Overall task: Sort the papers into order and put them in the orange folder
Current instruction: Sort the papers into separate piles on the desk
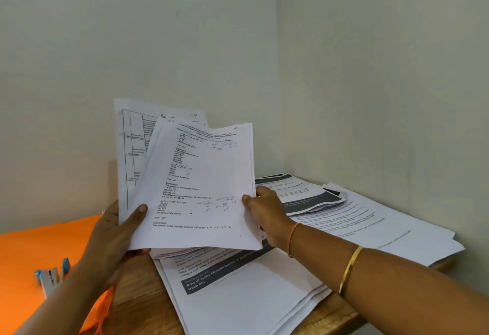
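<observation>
I hold a fanned sheaf of printed papers upright above the table. My left hand grips its lower left corner, thumb on the front sheet. My right hand pinches the right edge of the front sheet, which bears a handwritten 5 at its top corner. A sheet with a table and the mark C7 sticks out behind at the left. The orange folder lies flat at the left, partly under my left forearm.
Several loose printed sheets lie spread on the wooden table under the sheaf; more sheets are stacked to the right by the wall corner. A blue and grey stapler rests on the folder.
</observation>
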The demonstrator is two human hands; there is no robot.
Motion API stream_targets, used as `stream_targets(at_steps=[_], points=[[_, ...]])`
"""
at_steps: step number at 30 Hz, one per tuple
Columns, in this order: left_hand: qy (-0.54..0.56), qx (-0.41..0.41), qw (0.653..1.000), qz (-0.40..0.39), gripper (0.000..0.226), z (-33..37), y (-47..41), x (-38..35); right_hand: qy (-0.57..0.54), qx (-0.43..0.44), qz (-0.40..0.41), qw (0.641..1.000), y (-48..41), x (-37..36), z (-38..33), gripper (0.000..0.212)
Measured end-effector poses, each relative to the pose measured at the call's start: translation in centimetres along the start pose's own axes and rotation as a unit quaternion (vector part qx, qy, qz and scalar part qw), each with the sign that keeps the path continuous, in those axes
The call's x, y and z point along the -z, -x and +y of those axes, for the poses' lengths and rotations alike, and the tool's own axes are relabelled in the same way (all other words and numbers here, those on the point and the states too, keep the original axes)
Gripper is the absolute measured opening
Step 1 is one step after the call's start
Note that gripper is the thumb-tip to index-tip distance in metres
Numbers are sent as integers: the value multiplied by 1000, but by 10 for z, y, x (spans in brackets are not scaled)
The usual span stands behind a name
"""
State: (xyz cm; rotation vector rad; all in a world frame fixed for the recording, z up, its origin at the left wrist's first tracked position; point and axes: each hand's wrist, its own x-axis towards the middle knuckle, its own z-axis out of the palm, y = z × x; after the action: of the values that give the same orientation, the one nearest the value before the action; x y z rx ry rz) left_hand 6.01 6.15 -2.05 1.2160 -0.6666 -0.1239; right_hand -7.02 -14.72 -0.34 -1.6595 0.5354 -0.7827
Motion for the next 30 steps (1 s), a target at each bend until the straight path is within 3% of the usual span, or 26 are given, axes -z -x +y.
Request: stream_targets(at_steps=[10, 16, 25, 30], points=[[6, 0, 1000, -6, 50, -2, -2, 3, 19, 20, 25, 999, -7, 7, -12, 25], [45, 39, 998, -6, 20, 1, 1, -3, -19, 72, 37, 997, -11, 10, -12, 29], [5, 4, 1000, -8, 24, 2, 2, -6, -58, 32, -14, 998, -16, 9, -14, 19], [11, 1, 1000, -22, 31, 4, 3, -6, -54, 52, 8, 997, -17, 7, -15, 12]])
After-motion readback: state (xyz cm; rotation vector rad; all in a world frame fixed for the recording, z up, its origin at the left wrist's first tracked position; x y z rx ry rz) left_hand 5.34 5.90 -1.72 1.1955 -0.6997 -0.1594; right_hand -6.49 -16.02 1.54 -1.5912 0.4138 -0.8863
